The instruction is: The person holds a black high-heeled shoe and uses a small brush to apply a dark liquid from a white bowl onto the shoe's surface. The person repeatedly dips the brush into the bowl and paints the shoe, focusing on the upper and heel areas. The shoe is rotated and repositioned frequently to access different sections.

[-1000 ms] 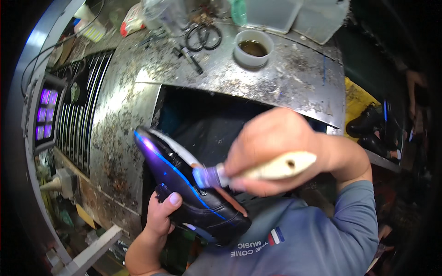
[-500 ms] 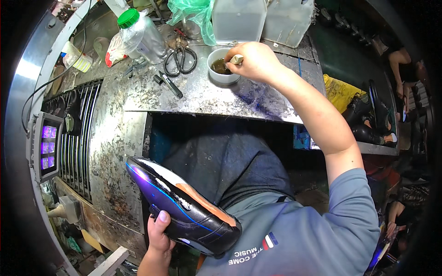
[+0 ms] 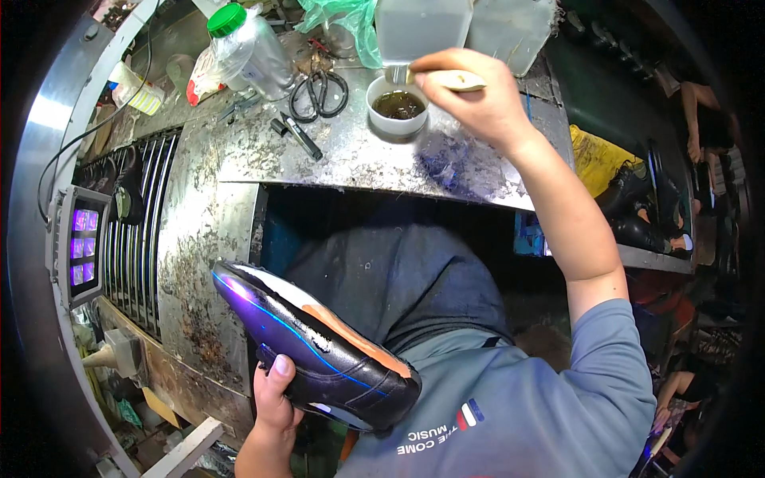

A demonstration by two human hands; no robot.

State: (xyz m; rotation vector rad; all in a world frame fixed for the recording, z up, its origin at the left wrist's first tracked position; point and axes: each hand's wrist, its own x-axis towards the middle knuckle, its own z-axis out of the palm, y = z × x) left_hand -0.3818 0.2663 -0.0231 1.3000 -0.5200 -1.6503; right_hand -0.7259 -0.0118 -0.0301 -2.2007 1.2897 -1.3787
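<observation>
Over scratched metal table (image 3: 351,155): right hand (image 3: 478,95) pinching brush (image 3: 446,78) above glue bowl (image 3: 398,105), left hand (image 3: 275,398) gripping black shoe (image 3: 319,342).

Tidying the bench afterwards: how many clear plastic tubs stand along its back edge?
2: one tub behind the white cup, another tub just right of it. Both are cut off by the picture's top edge; more may be hidden.

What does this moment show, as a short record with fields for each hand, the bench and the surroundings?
left hand: left hand grips a black shoe, sole side up, low by the lap
right hand: right hand holds a brush over a white cup of brown liquid
bench: metal bench carries scissors and a green-capped bottle
left side: purple lamp
</observation>
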